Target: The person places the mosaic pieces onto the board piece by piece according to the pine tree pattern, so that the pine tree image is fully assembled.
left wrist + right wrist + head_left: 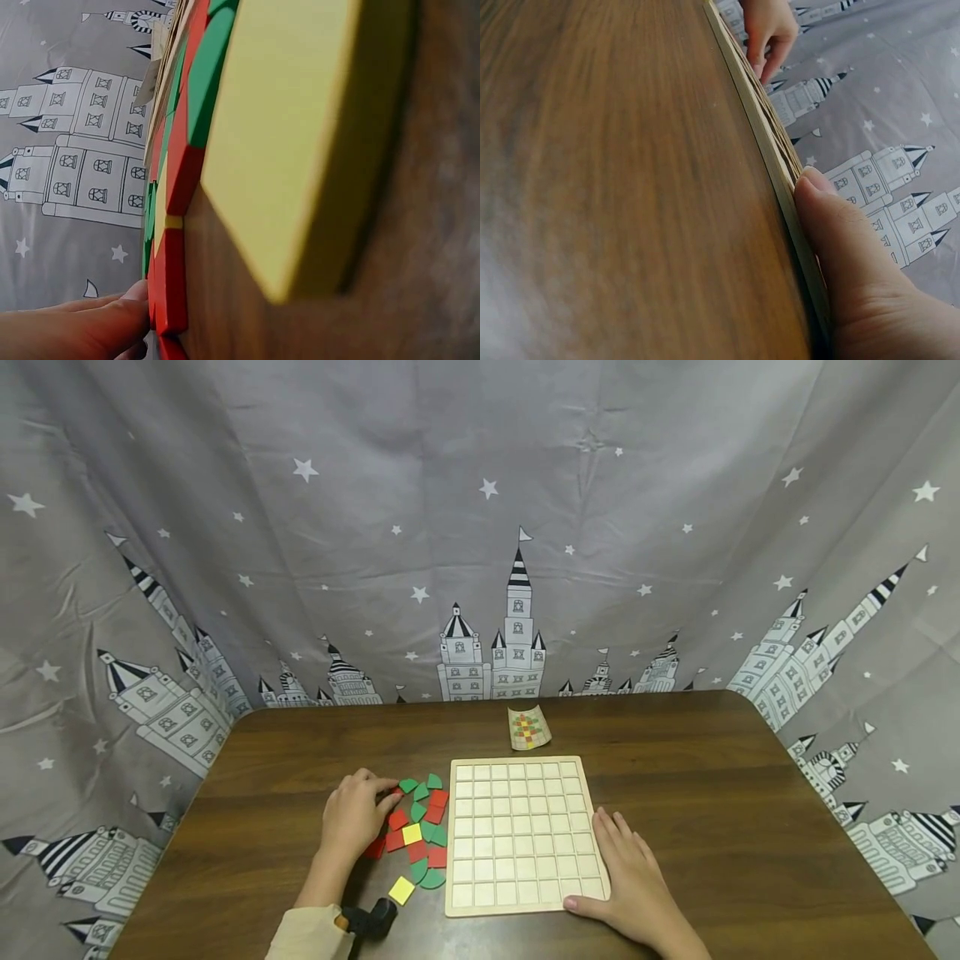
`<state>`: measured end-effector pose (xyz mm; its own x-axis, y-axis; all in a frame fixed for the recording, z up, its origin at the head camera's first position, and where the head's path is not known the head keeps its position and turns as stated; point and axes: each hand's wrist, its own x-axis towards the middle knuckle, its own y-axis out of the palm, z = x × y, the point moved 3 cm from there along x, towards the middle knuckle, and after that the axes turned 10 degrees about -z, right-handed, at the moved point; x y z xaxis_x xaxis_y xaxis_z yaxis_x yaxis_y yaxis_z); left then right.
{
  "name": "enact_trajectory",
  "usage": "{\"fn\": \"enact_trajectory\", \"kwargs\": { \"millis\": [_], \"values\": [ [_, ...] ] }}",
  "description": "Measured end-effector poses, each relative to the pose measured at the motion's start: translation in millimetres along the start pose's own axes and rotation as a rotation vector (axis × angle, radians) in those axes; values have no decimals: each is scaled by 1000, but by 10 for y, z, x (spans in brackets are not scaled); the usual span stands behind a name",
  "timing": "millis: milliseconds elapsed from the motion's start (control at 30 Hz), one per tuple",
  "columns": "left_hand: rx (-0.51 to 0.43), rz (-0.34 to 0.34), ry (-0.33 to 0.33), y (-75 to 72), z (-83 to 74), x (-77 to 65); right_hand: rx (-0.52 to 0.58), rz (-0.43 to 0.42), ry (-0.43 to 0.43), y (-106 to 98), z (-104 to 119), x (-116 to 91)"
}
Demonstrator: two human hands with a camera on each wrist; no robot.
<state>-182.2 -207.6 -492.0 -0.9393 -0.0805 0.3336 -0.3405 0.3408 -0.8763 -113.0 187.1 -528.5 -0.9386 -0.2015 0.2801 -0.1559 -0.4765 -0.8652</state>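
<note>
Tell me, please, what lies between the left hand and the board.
The head view shows red, green and yellow pieces between the left hand and the board.

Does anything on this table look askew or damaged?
Only the small pattern card beyond the wooden grid board stands out: its edges bow, as if curled instead of lying flat. The jumbled tiles show no visible damage.

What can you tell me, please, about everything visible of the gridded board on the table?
The gridded board is squarish, pale and wooden-looking, with a plain border around seven rows and seven columns of small square cells, none holding a piece. It lies flat on the table. The right hand touches its right edge, thumb at the near right corner. Red and green pieces lie close along its left edge.
</note>
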Motion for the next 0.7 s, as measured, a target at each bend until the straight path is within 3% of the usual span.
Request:
{"fn": "enact_trajectory", "kwargs": {
  "millis": [233,400,533,700],
  "values": [
    [-3,-33,37,-11,-15,0,1,-3,3,-2,-5,0],
    [28,-96,91,-65,-109,-10,4,-1,9,6,-13,-4],
    [12,-124,137,-98,-300,-3,11,9,15,12,-16,-7],
    [-47,-98,206,-68,-667,35,3,10,12,12,-20,-7]
  ]
}}
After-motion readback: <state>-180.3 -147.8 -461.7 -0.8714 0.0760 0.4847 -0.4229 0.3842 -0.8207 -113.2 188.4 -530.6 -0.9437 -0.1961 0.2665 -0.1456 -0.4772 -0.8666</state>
